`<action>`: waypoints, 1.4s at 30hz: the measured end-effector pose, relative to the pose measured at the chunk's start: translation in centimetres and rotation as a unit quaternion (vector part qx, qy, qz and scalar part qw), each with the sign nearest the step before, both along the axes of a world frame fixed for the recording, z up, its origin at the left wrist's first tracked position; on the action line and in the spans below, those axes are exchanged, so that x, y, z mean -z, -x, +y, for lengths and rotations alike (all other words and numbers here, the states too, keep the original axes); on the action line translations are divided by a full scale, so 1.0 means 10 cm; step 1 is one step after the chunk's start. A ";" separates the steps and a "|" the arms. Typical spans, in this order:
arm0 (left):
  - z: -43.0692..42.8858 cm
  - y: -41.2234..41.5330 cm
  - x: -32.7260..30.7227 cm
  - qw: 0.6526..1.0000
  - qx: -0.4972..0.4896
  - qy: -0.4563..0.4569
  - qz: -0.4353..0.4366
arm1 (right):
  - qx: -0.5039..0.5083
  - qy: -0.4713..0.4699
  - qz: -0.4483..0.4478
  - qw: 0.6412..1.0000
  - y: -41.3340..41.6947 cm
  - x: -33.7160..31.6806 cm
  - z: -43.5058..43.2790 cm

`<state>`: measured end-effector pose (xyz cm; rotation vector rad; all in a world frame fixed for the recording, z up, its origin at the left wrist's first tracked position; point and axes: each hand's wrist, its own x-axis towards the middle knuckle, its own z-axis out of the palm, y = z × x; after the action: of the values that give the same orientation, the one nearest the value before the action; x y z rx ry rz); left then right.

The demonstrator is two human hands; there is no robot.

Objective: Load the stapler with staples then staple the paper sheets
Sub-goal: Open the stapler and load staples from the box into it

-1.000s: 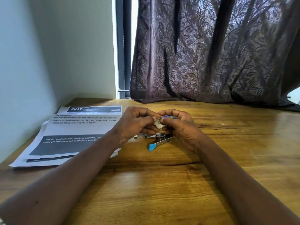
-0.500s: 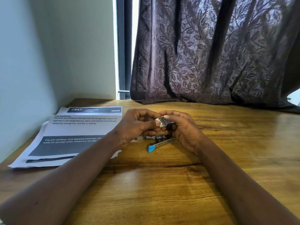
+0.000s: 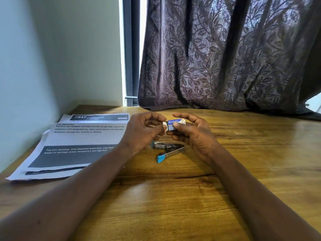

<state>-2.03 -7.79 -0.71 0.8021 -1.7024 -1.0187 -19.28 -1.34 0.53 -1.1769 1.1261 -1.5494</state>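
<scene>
A small blue and white staple box (image 3: 175, 124) is held above the table between both hands. My right hand (image 3: 192, 134) grips its body with thumb and fingers. My left hand (image 3: 144, 131) pinches its left end, where a white flap shows. Below the hands lies a metal stapler (image 3: 168, 150) with blue tips, swung open into a V on the wooden table (image 3: 173, 197). The printed paper sheets (image 3: 78, 145) lie flat at the left, partly under my left forearm.
A pale wall runs along the table's left side. A dark patterned curtain (image 3: 225, 58) hangs at the back and rests on the table's far edge. Bare wood lies to the right of the hands and in front of them.
The staple box has turned so its blue label faces up, and both hands have lifted slightly. The stapler and the sheets have not moved.
</scene>
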 end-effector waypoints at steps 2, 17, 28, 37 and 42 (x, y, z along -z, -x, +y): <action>0.00 -0.01 -0.01 1.000 0.006 -0.014 0.021 | 0.003 0.002 -0.007 1.000 0.02 0.00 0.01; 0.08 0.02 -0.01 0.996 -0.015 0.092 -0.014 | 0.059 0.032 0.091 0.994 -0.02 0.03 0.04; 0.22 0.09 -0.06 0.925 -0.039 0.339 -0.169 | 0.055 0.097 0.114 0.987 -0.03 0.03 0.07; 0.08 -0.02 -0.06 0.911 -0.067 0.346 -0.214 | 0.259 0.023 0.371 0.891 0.34 0.19 0.04; 0.04 -0.11 -0.08 0.909 -0.072 0.339 -0.232 | 0.254 -0.076 0.485 0.834 0.36 0.26 0.05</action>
<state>-0.95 -7.38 0.08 0.7114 -2.1690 -0.0808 -22.92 -0.83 -2.05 -1.6987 2.3367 -1.1324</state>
